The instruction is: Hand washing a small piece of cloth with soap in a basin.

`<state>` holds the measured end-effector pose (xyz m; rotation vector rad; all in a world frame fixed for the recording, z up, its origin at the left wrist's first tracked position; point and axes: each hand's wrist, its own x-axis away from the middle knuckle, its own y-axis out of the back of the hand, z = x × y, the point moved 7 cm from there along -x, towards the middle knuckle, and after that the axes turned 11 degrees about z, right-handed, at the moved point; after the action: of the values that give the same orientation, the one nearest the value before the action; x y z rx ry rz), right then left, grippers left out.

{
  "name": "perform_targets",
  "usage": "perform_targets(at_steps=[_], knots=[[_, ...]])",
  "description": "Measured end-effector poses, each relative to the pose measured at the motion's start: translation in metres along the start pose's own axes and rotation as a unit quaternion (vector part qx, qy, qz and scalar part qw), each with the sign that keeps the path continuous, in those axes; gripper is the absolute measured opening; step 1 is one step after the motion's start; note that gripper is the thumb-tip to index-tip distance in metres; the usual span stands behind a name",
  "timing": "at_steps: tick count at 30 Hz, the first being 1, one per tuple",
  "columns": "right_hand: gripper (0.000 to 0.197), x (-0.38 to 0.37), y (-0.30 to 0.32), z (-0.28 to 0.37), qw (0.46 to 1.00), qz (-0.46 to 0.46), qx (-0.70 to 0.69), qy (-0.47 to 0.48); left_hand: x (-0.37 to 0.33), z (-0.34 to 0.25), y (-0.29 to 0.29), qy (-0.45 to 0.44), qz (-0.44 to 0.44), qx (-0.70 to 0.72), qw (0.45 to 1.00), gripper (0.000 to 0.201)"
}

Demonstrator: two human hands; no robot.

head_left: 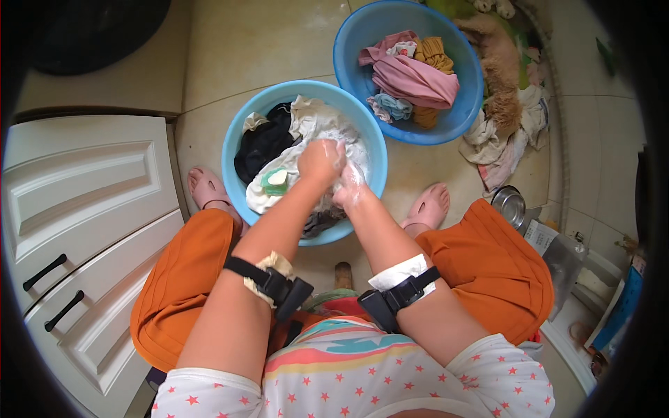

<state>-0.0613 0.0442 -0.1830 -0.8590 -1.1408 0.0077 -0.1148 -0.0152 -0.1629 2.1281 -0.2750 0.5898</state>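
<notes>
A light-blue basin [233, 198] stands on the floor between my feet, holding a soapy white garment [313, 115] and a black garment [261, 150]. My left hand [320, 161] is closed in a fist over the suds-covered white cloth. Close against it, my right hand [350, 187] is curled and coated in lather, gripping the same cloth; most of its fingertips are hidden. Left of my hands, a pale piece of soap [279, 177] rests with a green holder or wrapper on the white garment. Some dark grey cloth [320, 223] shows under my forearms.
A darker blue basin [339, 59] at the far right holds wrung pink, mustard and light-blue clothes. Beyond it lie a curly brown furry animal [505, 97] and crumpled cloths [533, 115]. White cabinet drawers [87, 184] flank my left; a metal bowl [509, 205] sits to the right.
</notes>
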Motion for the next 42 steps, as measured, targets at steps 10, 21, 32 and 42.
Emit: perform_targets(at_steps=[10,21,32,42], knots=[[0.045,-0.068,0.112,0.013,0.885,-0.252,0.369,0.129,-0.009,0.014,-0.051,-0.118,0.076,-0.028,0.990,0.018],[0.040,-0.072,0.099,0.010,0.980,-0.135,0.067,0.130,-0.038,0.035,-0.051,-0.072,0.049,-0.013,0.996,0.026],[0.041,-0.046,0.035,0.002,0.996,0.023,0.052,-0.065,0.042,-0.030,-0.009,-0.025,0.033,0.084,0.996,0.042],[0.030,-0.027,0.066,0.036,0.900,-0.161,0.379,0.144,-0.009,0.012,0.013,-0.059,-0.075,-0.031,0.995,0.020]])
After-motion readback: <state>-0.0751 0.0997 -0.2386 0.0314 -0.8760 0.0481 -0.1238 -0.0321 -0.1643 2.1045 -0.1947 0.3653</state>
